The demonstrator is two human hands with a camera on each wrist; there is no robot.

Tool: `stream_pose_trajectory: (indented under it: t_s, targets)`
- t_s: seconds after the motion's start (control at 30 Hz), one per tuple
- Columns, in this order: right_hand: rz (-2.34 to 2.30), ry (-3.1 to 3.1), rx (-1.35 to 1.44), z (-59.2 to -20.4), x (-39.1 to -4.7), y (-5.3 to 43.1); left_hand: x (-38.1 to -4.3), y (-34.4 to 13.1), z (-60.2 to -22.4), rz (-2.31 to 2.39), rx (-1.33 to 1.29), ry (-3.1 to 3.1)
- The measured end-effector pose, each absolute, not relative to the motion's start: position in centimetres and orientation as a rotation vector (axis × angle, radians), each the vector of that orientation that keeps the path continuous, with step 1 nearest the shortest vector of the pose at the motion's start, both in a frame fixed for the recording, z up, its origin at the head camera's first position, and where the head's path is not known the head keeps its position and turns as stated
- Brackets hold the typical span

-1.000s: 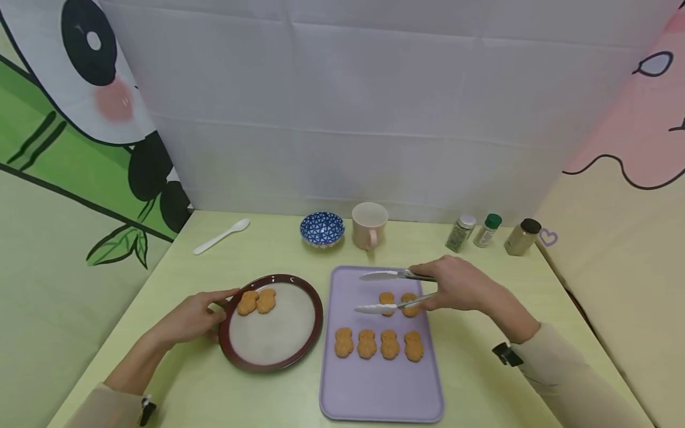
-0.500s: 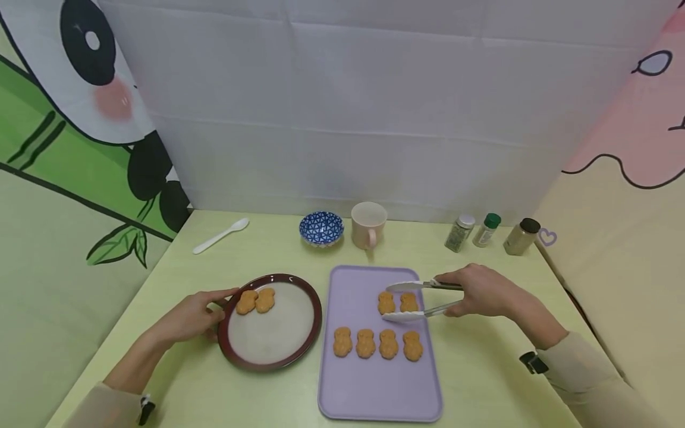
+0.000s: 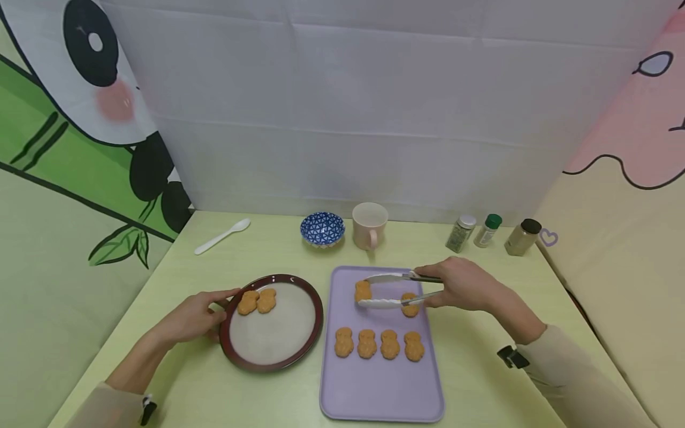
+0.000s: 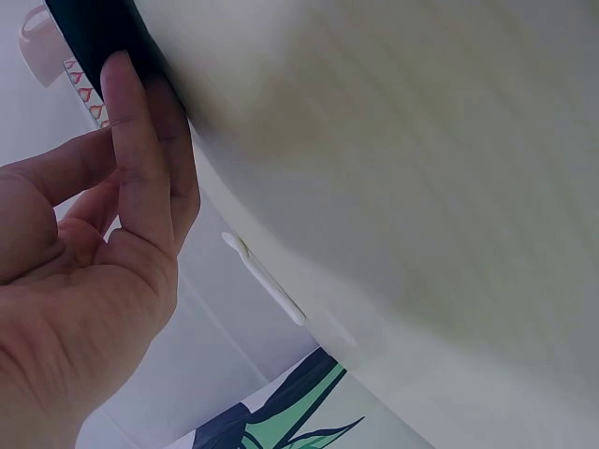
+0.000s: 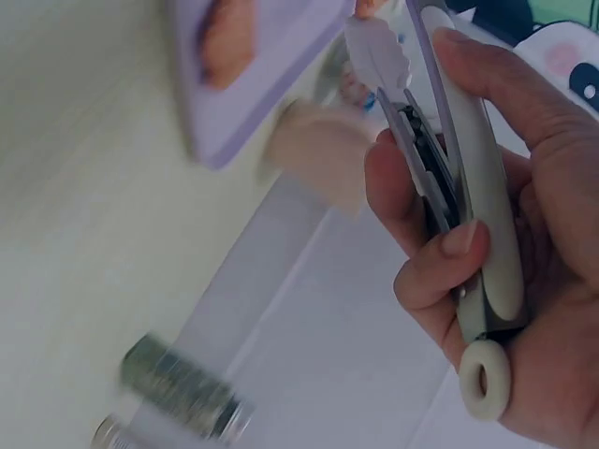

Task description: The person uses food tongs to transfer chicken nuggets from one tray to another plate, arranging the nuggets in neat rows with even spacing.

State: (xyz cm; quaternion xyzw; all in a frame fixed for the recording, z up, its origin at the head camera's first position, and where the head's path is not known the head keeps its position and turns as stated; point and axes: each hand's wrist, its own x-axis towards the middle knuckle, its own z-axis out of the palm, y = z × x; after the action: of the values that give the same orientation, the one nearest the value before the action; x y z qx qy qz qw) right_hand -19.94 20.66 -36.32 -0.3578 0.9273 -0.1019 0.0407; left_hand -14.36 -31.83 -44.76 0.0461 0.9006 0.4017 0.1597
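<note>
My right hand [image 3: 465,285] grips a pair of tongs [image 3: 385,277], its fingers and thumb around the pale handles [image 5: 487,206] in the right wrist view. Between the tong tips is one golden-brown, figure-shaped nugget [image 3: 363,290], over the upper left of the lilac tray [image 3: 380,395]. Another nugget [image 3: 410,308] lies partly behind the lower tong arm, with a row of several nuggets [image 3: 366,343] further down. My left hand [image 3: 187,318] holds the left rim of a brown-edged plate [image 3: 270,339], which bears two touching nuggets [image 3: 257,301]. In the left wrist view, fingers meet the dark rim [image 4: 89,28].
Behind the tray stand a blue patterned bowl [image 3: 322,229] and a pink mug [image 3: 369,226]. A white spoon [image 3: 222,236] lies at the back left. Three seasoning jars, one with a green cap [image 3: 488,230], stand back right. A pale cloth wall [image 3: 342,119] closes the far side.
Since half a second ago, the tongs have moved left with one nugget from the upper pair, leaving its neighbour behind. Earlier, they shifted right over that pair. My left hand and the plate stay put.
</note>
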Motion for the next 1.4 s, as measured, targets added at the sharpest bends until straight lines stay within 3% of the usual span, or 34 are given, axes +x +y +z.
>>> stream_pose_trajectory:
  t_s: [0.33, 0.63, 1.13, 1.4]
  targets:
    - [-0.237, 2.833, -1.211, -36.3, -20.6, 10.1, -14.4, -31.9, -44.7, 1.148, 0.122, 2.571]
    - [-0.264, 2.774, -1.231, -37.8, -21.1, 6.4, -14.4, -31.7, -44.7, 1.122, 0.129, 2.588]
    - [-0.285, 2.766, -1.218, -38.4, -20.7, 5.3, -14.5, -31.7, -44.7, 1.125, 0.121, 2.587]
    - [-0.324, 2.837, -1.163, -37.3, -20.3, 10.4, -14.5, -31.8, -44.7, 1.133, 0.122, 2.577]
